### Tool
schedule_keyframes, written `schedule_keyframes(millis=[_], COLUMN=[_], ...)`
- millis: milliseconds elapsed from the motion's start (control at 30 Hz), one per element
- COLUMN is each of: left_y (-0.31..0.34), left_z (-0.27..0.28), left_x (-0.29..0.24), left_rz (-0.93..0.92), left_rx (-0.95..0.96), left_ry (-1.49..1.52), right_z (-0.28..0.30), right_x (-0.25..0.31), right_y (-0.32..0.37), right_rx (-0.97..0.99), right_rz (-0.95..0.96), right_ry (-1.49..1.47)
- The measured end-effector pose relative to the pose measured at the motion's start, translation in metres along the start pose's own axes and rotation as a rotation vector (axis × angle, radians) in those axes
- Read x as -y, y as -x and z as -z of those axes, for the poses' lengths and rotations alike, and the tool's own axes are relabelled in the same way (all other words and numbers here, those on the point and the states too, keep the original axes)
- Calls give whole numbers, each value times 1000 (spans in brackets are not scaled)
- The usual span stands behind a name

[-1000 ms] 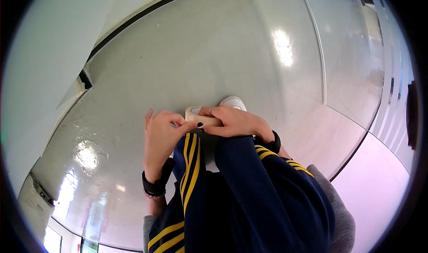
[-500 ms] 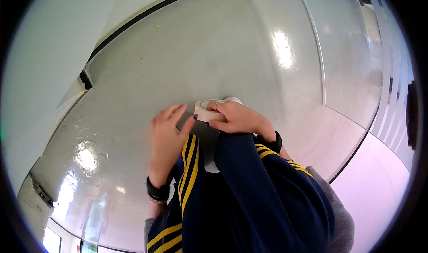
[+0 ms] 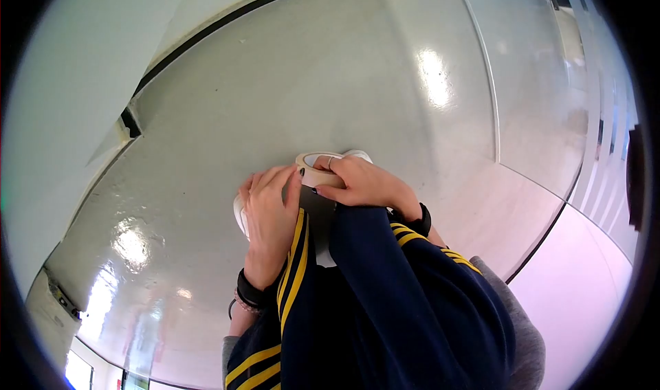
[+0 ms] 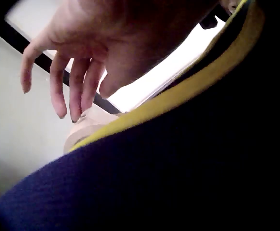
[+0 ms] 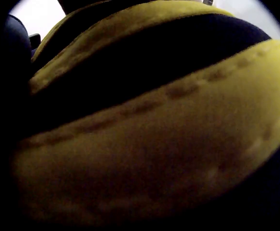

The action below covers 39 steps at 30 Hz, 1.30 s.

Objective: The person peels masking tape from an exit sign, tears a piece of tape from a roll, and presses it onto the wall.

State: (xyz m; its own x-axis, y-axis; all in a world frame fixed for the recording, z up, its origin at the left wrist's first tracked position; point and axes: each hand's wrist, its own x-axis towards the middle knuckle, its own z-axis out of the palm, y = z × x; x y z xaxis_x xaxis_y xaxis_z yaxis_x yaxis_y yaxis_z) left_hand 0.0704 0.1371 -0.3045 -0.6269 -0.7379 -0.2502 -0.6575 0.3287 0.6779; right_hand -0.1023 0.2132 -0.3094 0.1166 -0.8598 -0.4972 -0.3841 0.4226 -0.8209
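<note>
A cream roll of tape (image 3: 314, 175) is held upright-edged above the knees in the head view. The right hand (image 3: 368, 184) grips it, with fingers inside the ring and the thumb along the outer face. At the roll's left edge is the left hand (image 3: 269, 208), its fingers extended and its fingertips at the tape. In the left wrist view the left hand (image 4: 94, 43) has its fingers spread downward, and their tips meet the tape roll (image 4: 84, 129), partly covered by trouser fabric. Striped fabric (image 5: 145, 134) fills the right wrist view and hides the right hand.
Dark blue trousers with yellow stripes (image 3: 294, 280) cover the legs below the hands. White shoes (image 3: 240, 215) show beyond them on the glossy grey floor (image 3: 289, 81). A pale wall (image 3: 75, 81) stands at left, and glass panels (image 3: 543, 81) are at right.
The left hand first drew back from the roll, then returned to its left edge. The roll and right hand shifted slightly rightward early on. A shoe now shows beside the left hand.
</note>
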Motion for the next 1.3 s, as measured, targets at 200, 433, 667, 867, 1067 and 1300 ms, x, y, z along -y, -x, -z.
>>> schedule_keyframes(millis=[200, 433, 667, 867, 1067, 1300], left_y=[-2, -4, -4, -4, -5, -6], left_z=[-4, 0, 0, 13, 16, 13], left_x=[14, -3, 10, 22, 15, 12], left_rz=[-61, 39, 222, 278, 248, 230], left_rx=[-30, -20, 23, 160, 113, 71], left_ry=[95, 265, 480, 467, 371, 287], right_z=[-3, 1, -2, -5, -4, -1], right_x=[-5, 0, -3, -8, -4, 4], right_y=[-1, -2, -1, -3, -4, -4], right_rx=[-12, -17, -17, 3, 31, 60], right_rz=[35, -6, 30, 56, 35, -3], right_ry=[12, -24, -79, -55, -43, -64])
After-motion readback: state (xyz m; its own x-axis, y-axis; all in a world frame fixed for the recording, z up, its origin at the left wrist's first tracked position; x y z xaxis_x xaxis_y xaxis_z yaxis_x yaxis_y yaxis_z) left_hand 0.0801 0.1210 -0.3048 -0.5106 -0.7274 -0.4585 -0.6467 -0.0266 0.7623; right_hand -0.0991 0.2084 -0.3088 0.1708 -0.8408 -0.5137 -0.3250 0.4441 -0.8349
